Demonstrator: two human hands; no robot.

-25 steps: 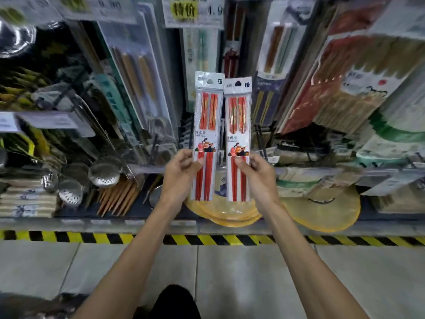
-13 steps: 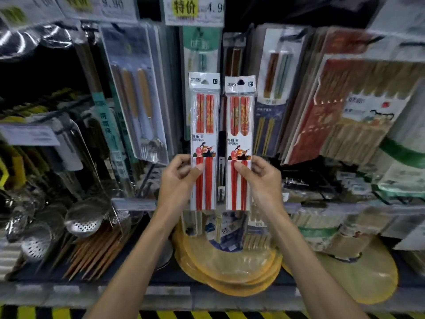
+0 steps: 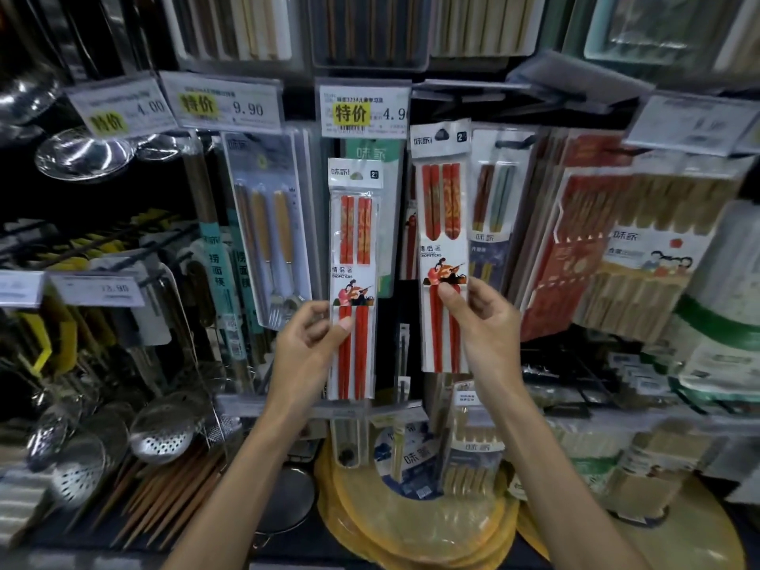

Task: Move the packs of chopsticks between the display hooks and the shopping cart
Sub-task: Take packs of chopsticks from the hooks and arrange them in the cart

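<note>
Lighting dim and uneven: centre adequately lit, left side in deep shadow. Wide-angle bending at edges; periphery soft, slightly blurred.

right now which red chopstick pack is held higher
The right pack, pinched by the right hand: its header reaches the 4.9 price tag, while the left pack in the left hand tops out lower.

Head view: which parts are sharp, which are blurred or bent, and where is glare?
Head view: the left pack and right pack, pinched by the left hand and right hand, are sharp at centre; goods near the edges are soft and bowed by the wide lens; the steel bowl at upper left glares; the shelves behind it lie dark.
</note>
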